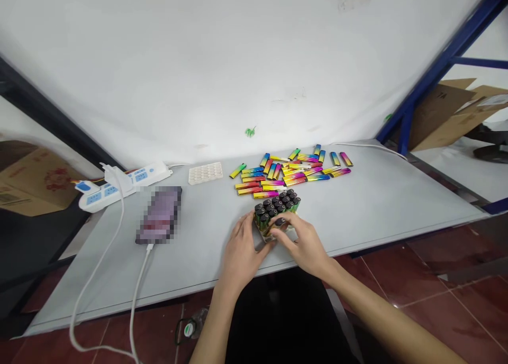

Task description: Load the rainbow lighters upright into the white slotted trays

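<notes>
Near the table's front edge stands a pale tray (266,238), filled with upright black-topped pieces (272,207) with green sides. My left hand (245,250) grips the tray at its left side and near corner, fingers along the side and thumb at the front. Between the thumb and fingers of my right hand (302,242) is one black-topped piece (280,222), at the tray's near right part. Its lower end is hidden by my fingers. Behind the tray lie many shiny rainbow-coloured flat cases (294,175) in a loose heap.
An unfilled white tray (205,173) with rows of slots lies toward the back left. A phone (159,215) with a white cable (139,279) and a white power strip (126,185) are at the left. Cardboard boxes (456,110) stand beyond the blue frame (420,83) at right.
</notes>
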A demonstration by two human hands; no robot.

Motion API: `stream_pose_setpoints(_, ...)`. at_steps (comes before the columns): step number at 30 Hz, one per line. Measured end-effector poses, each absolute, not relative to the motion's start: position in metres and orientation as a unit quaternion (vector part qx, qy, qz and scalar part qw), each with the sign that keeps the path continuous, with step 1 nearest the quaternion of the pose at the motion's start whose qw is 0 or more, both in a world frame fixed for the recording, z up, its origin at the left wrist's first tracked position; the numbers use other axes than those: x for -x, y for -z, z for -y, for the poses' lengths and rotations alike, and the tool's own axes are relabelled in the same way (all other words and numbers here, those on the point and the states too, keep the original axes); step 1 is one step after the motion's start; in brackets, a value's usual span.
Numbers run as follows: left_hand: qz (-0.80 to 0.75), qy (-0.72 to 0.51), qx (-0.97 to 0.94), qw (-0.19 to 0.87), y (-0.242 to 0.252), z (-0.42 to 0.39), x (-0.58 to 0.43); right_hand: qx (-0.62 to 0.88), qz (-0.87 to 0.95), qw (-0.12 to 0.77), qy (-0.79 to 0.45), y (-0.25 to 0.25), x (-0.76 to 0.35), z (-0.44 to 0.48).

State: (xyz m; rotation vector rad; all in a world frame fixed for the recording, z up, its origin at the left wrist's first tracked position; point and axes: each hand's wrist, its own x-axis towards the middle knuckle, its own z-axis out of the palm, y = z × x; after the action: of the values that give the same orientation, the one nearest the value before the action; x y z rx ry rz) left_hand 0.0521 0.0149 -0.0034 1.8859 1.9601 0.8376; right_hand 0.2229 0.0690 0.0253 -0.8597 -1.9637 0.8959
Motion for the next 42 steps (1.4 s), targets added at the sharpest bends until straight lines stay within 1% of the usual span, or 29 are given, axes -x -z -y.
stream_pose_setpoints(2, -0.682, -0.292, -0.653, 0.153, 0.002, -0.015, -0.052, 0.338, 0.741, 0.437, -0.381, -0.021, -0.225, -0.070)
stream_pose_setpoints(6, -0.691, -0.279, -0.649, 0.155, 0.000, -0.015, -0.052, 0.353, 0.643, 0.553, -0.395, -0.020, -0.233, -0.085)
stream_pose_setpoints(9, -0.694, -0.273, -0.648, 0.158, 0.001, -0.015, -0.052, 0.402, 0.570, 0.582, -0.420, -0.023, -0.240, -0.109)
stream_pose_setpoints(13, -0.695, -0.275, -0.646, 0.155, 0.004, -0.014, -0.051, 0.456, 0.539, 0.541, -0.457, -0.030, -0.250, -0.147)
stream_pose_setpoints(18, -0.698, -0.274, -0.646, 0.140, 0.008, -0.015, -0.050, 0.426, 0.550, 0.500, -0.515, -0.042, -0.248, -0.197)
stream_pose_setpoints(24, -0.704, -0.261, -0.650, 0.116, 0.010, -0.014, -0.049, 0.481, 0.538, 0.376, -0.582, -0.057, -0.208, -0.254)
stream_pose_setpoints(30, -0.695, -0.251, -0.671, 0.054, 0.024, -0.016, -0.045, 0.488, 0.490, 0.288, -0.662, -0.075, -0.142, -0.296)
stream_pose_setpoints(35, -0.694, -0.248, -0.676, 0.021, 0.033, -0.016, -0.046, 0.495, 0.443, 0.265, -0.699, -0.083, -0.097, -0.319)
stream_pose_setpoints(42, -0.660, -0.227, -0.716, -0.014, 0.035, -0.018, -0.040, 0.514, 0.374, 0.276, -0.720, -0.083, -0.068, -0.323)
